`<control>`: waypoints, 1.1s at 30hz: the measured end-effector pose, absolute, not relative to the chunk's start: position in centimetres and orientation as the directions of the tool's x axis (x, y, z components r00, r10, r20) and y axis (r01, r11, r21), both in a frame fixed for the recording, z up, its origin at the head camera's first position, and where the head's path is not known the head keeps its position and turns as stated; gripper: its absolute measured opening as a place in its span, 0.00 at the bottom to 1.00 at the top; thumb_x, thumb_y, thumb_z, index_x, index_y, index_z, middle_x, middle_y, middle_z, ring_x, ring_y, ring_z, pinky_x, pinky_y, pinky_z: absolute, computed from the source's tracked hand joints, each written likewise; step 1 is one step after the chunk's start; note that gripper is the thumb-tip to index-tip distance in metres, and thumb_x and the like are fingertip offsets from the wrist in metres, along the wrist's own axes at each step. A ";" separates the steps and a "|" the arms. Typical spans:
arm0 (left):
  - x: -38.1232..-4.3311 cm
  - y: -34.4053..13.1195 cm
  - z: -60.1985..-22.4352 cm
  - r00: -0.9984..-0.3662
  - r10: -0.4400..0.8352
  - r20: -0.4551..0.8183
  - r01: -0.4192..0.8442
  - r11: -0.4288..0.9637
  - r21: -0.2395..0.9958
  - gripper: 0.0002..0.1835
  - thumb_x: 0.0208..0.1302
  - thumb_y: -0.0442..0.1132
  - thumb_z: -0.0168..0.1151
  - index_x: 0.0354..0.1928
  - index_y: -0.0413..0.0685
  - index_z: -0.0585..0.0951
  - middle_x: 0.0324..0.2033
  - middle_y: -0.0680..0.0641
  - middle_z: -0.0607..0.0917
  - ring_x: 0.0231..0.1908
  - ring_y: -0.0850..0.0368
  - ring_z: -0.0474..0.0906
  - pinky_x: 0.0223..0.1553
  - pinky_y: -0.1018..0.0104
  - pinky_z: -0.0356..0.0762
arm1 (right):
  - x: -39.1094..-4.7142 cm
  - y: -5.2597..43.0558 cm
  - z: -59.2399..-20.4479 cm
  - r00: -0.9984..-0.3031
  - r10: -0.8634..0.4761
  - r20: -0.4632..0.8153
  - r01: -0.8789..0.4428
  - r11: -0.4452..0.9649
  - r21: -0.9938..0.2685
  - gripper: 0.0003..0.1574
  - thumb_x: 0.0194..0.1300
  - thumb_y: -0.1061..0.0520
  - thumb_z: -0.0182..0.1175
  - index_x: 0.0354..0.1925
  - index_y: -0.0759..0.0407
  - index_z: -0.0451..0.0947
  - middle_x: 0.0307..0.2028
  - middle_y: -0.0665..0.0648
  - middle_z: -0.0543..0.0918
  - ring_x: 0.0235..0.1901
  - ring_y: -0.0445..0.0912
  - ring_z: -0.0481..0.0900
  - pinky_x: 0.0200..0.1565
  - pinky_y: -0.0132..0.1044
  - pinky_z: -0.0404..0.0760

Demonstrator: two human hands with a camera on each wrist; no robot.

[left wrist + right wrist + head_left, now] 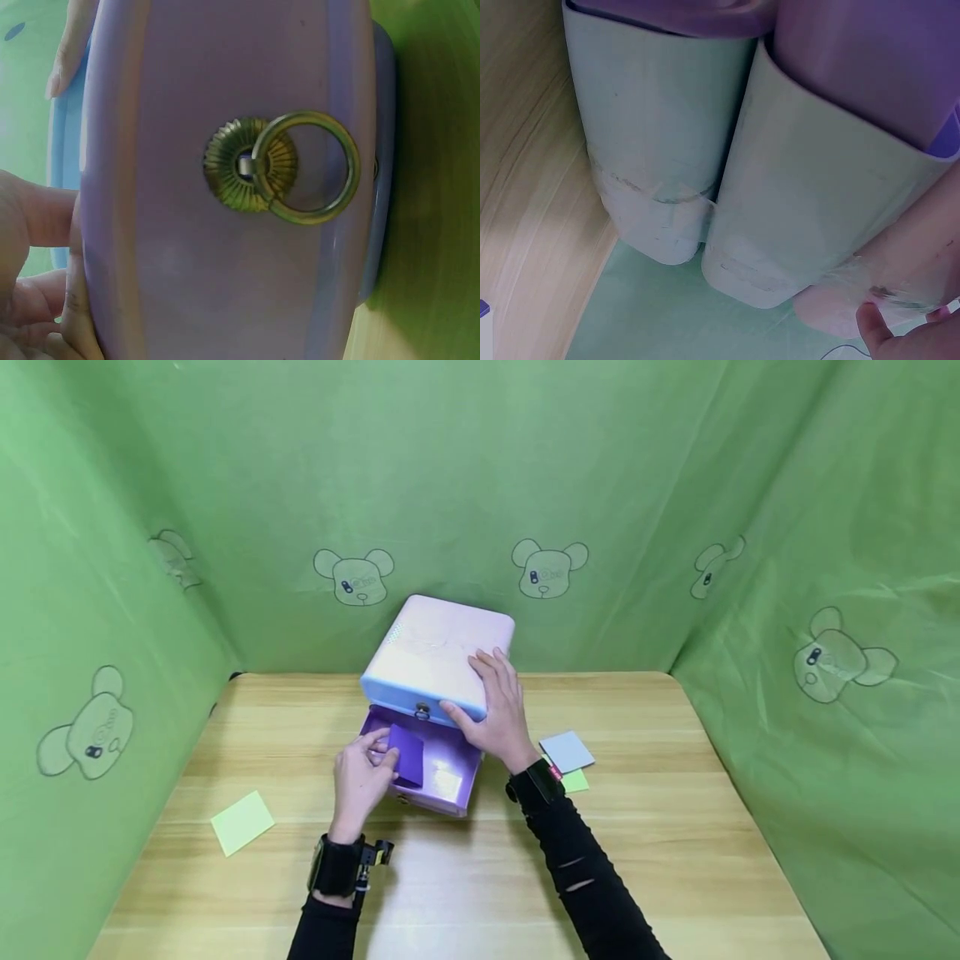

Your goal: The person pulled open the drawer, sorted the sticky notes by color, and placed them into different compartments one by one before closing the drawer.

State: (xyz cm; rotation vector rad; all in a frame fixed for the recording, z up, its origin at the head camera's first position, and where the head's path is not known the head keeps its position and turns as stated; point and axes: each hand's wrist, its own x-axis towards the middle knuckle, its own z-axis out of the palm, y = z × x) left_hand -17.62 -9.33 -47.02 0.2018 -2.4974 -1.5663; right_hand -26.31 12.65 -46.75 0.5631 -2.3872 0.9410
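A small drawer cabinet [442, 643] with a pale pink top and blue upper drawer stands at the table's back. Below, its purple drawer [450, 768] is pulled out. Over that drawer my left hand [363, 777] pinches a dark purple sticky note pad [407, 756], tilted. In the left wrist view, the left hand's fingers [71, 300] show behind the drawer front, which bears a brass ring pull [311, 169]; the pad is hidden there. My right hand [498, 714] rests on the cabinet's top right front corner, fingers spread, thumb near the front edge.
A yellow-green sticky note pad [242, 822] lies left on the wooden table [637, 860]. Right of the cabinet, a pale grey-blue pad [567, 751] overlaps a green one [575, 781]. A green curtain [450, 485] with bear-head prints closes the back and sides.
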 end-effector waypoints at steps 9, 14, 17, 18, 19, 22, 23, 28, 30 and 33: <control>-17.9 -9.2 -47.1 -0.975 -0.200 0.092 -0.021 0.500 0.866 0.22 0.61 0.29 0.67 0.59 0.35 0.81 0.41 0.34 0.89 0.21 0.59 0.84 0.20 0.73 0.80 | -26.4 12.5 -46.6 -0.792 -0.186 0.582 -0.532 0.678 -0.507 0.63 0.60 0.12 0.41 0.72 0.56 0.65 0.75 0.58 0.65 0.79 0.56 0.51 0.79 0.60 0.49; -17.9 -9.1 -47.1 -0.975 -0.198 0.104 -0.020 0.543 0.840 0.22 0.60 0.30 0.68 0.58 0.36 0.82 0.40 0.36 0.90 0.19 0.58 0.84 0.19 0.72 0.80 | -26.3 12.5 -46.6 -0.795 -0.186 0.577 -0.530 0.675 -0.514 0.63 0.60 0.12 0.41 0.72 0.57 0.64 0.75 0.59 0.65 0.80 0.56 0.51 0.79 0.61 0.49; -17.8 -9.1 -47.1 -0.973 -0.198 0.118 -0.013 0.560 0.828 0.21 0.60 0.31 0.69 0.56 0.37 0.83 0.40 0.36 0.90 0.19 0.57 0.85 0.21 0.70 0.81 | -26.3 12.5 -46.6 -0.794 -0.185 0.579 -0.532 0.673 -0.514 0.63 0.60 0.12 0.42 0.72 0.57 0.65 0.75 0.59 0.65 0.80 0.56 0.51 0.79 0.61 0.49; -17.8 -9.0 -47.1 -0.972 -0.200 0.123 -0.012 0.565 0.825 0.21 0.60 0.31 0.69 0.56 0.38 0.83 0.40 0.36 0.90 0.19 0.57 0.85 0.22 0.69 0.81 | -26.2 12.5 -46.6 -0.792 -0.184 0.581 -0.533 0.672 -0.513 0.63 0.61 0.12 0.42 0.72 0.57 0.65 0.75 0.59 0.65 0.80 0.56 0.51 0.79 0.61 0.50; -17.8 -9.0 -47.1 -0.971 -0.203 0.127 -0.011 0.567 0.824 0.21 0.59 0.31 0.70 0.56 0.38 0.83 0.39 0.36 0.90 0.20 0.56 0.85 0.23 0.67 0.82 | -26.3 12.5 -46.6 -0.790 -0.184 0.584 -0.535 0.672 -0.512 0.62 0.61 0.13 0.42 0.72 0.57 0.65 0.75 0.59 0.65 0.79 0.56 0.51 0.78 0.61 0.50; -17.8 -8.8 -47.0 -0.967 -0.216 0.139 -0.013 0.582 0.813 0.20 0.59 0.32 0.71 0.54 0.39 0.84 0.39 0.37 0.91 0.23 0.52 0.88 0.29 0.61 0.86 | -26.4 12.5 -46.6 -0.785 -0.185 0.592 -0.540 0.673 -0.505 0.62 0.61 0.13 0.43 0.72 0.57 0.65 0.75 0.59 0.65 0.79 0.56 0.52 0.78 0.62 0.51; -17.8 -8.8 -47.0 -0.965 -0.217 0.148 -0.010 0.591 0.807 0.20 0.58 0.32 0.71 0.54 0.39 0.84 0.39 0.37 0.91 0.25 0.50 0.88 0.32 0.59 0.86 | -26.4 12.5 -46.6 -0.782 -0.185 0.595 -0.542 0.673 -0.504 0.62 0.61 0.13 0.43 0.72 0.57 0.65 0.74 0.59 0.65 0.79 0.56 0.52 0.78 0.63 0.51; -17.8 -8.6 -47.1 -0.963 -0.211 0.168 -0.002 0.630 0.777 0.19 0.57 0.29 0.69 0.53 0.38 0.84 0.38 0.36 0.91 0.35 0.43 0.90 0.45 0.47 0.85 | -26.4 12.5 -46.8 -0.782 -0.180 0.597 -0.541 0.671 -0.506 0.62 0.61 0.13 0.44 0.71 0.57 0.65 0.74 0.59 0.65 0.79 0.56 0.52 0.78 0.62 0.50; -17.9 -8.6 -47.1 -0.964 -0.207 0.169 -0.004 0.642 0.766 0.20 0.57 0.28 0.68 0.53 0.39 0.84 0.39 0.36 0.91 0.36 0.42 0.90 0.49 0.45 0.83 | -26.4 12.5 -46.8 -0.784 -0.179 0.595 -0.539 0.673 -0.507 0.62 0.60 0.13 0.44 0.71 0.56 0.65 0.75 0.58 0.65 0.79 0.55 0.52 0.78 0.61 0.50; -18.0 -8.5 -47.2 -0.961 -0.210 0.180 0.000 0.650 0.760 0.20 0.57 0.27 0.67 0.53 0.38 0.84 0.39 0.36 0.91 0.36 0.42 0.90 0.52 0.43 0.81 | -26.4 12.5 -46.8 -0.784 -0.180 0.594 -0.537 0.677 -0.503 0.62 0.60 0.13 0.43 0.71 0.56 0.65 0.75 0.58 0.65 0.79 0.55 0.52 0.79 0.60 0.50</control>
